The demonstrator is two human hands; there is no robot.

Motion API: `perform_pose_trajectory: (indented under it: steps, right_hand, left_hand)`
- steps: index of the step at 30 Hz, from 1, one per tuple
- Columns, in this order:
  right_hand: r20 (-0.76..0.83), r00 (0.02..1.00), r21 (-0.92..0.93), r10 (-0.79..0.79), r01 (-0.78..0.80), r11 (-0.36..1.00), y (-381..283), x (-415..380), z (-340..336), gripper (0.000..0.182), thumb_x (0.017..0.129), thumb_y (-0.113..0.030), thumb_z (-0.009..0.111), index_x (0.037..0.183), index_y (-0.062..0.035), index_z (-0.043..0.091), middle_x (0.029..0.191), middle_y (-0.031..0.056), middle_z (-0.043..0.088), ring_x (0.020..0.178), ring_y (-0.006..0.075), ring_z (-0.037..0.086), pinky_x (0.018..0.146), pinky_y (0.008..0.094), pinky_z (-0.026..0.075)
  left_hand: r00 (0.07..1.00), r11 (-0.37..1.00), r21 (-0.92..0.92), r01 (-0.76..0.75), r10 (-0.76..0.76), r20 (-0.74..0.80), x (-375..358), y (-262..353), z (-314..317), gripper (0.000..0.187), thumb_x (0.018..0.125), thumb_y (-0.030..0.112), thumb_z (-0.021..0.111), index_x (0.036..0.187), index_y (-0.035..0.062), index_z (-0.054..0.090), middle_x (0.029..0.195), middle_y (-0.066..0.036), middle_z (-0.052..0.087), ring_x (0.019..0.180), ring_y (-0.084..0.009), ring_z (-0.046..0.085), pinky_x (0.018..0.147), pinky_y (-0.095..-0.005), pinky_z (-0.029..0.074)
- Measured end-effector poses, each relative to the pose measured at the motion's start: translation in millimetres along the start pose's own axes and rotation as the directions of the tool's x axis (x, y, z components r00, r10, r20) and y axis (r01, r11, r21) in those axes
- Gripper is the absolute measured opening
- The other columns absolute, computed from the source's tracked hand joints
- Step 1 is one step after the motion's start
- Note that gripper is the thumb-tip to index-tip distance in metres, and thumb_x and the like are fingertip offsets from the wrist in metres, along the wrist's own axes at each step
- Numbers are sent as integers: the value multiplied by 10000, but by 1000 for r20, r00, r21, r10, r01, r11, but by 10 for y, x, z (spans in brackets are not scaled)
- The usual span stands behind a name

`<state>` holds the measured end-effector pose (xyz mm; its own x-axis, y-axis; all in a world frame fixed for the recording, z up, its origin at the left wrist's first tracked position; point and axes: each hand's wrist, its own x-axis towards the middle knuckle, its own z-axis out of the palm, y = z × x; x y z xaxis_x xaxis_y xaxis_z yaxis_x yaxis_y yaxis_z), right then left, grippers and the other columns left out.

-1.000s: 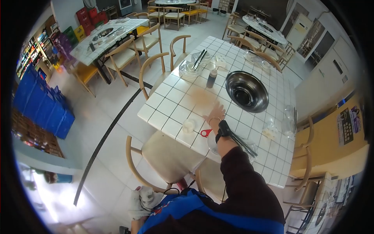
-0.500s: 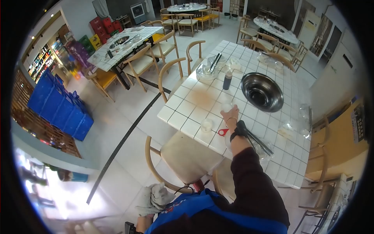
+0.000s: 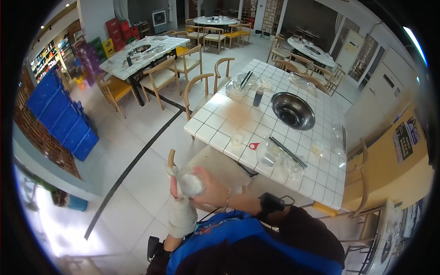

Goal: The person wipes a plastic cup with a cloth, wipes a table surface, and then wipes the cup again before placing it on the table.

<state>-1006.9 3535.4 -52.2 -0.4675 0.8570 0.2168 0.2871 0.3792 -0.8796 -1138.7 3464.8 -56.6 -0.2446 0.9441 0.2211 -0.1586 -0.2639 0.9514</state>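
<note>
While the right hand (image 3: 211, 192) clasps a round, translucent cup (image 3: 191, 184) at lower centre, rumpled cloth (image 3: 183, 221) wraps the left hand (image 3: 173, 187) beside it, masking its grip; smooth floor (image 3: 137, 183) spreads left, the tiled worktop (image 3: 208, 124) slanting edgewise through centre.

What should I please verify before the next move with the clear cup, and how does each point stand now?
1. Clear cup in the right hand: ok, the fingers are around its side.
2. White cloth at the left hand: ok, it covers most of that hand.
3. Cloth pressed against the cup: cannot tell, blurred.
4. Cup free of marks: cannot tell, blurred.
5. Dark bottle upright on the table: ok.
6. Black chopsticks apart from both hands: ok.
</note>
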Motion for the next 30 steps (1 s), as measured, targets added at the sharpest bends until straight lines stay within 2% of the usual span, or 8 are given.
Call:
perform_pose_trajectory:
  steps: [6,8,21,22,24,25,28,30]
  right_hand:
    - [128,992,-28,0,3,1000,-619,-214,82,940,617,-257,784,1335,24,247,1260,228,449,1175,332,472,990,374,379]
    - [203,967,41,-155,150,988,-715,-252,96,902,616,-246,775,1323,3,274,1261,215,446,1168,343,469,975,380,388]
    - [103,926,-50,-364,371,927,-721,-363,338,841,620,-220,749,1313,-31,311,1266,171,456,1183,349,432,1001,400,361]
    - [-3,948,-105,-317,315,943,-678,-316,362,837,627,-214,746,1316,-28,307,1262,173,454,1188,340,434,1008,398,356]
    - [-115,956,-146,-269,252,957,-625,-240,339,833,635,-208,742,1319,-25,303,1259,175,452,1192,332,435,1016,397,350]
    - [-166,962,-20,-217,217,976,-615,-204,307,840,637,-202,744,1325,-23,297,1254,180,448,1197,319,436,1020,396,346]
    - [-145,988,483,-42,108,869,-503,-123,274,889,641,-123,770,1351,-22,245,1278,149,425,1251,255,385,1057,358,295]
    - [-127,979,363,-157,193,911,-549,-136,150,912,648,-70,767,1372,-19,215,1284,122,419,1258,209,362,1056,336,301]
  left_hand:
    - [998,962,-271,35,-46,-35,-60,363,-181,677,944,438,401,1469,121,115,1430,-129,324,1265,-269,399,1037,-422,358]
    - [921,714,-583,388,-287,263,-30,261,-458,654,946,492,386,1450,117,203,1368,-124,408,1230,-253,439,1009,-412,398]
    - [873,651,-609,454,-460,159,-488,411,-447,487,965,381,380,1332,60,383,1270,-125,505,1146,-249,515,969,-371,429]
    - [872,653,-604,457,-462,159,-507,418,-457,487,965,381,380,1332,60,383,1270,-125,505,1146,-249,515,969,-371,429]
    - [895,797,556,237,-402,194,-539,447,-481,488,966,373,412,1330,49,378,1211,-104,546,1064,-231,551,900,-356,460]
    - [896,901,-102,421,-397,199,-493,285,-499,439,958,328,461,1291,45,414,1159,-81,571,983,-193,568,814,-330,479]
    - [955,943,-153,296,-297,16,-481,613,-455,390,942,307,508,1234,53,461,1099,-62,570,949,-150,556,790,-301,467]
    - [976,976,30,213,-212,-42,-463,699,-679,367,925,283,542,1205,56,471,1025,-45,564,933,-114,534,805,-262,445]
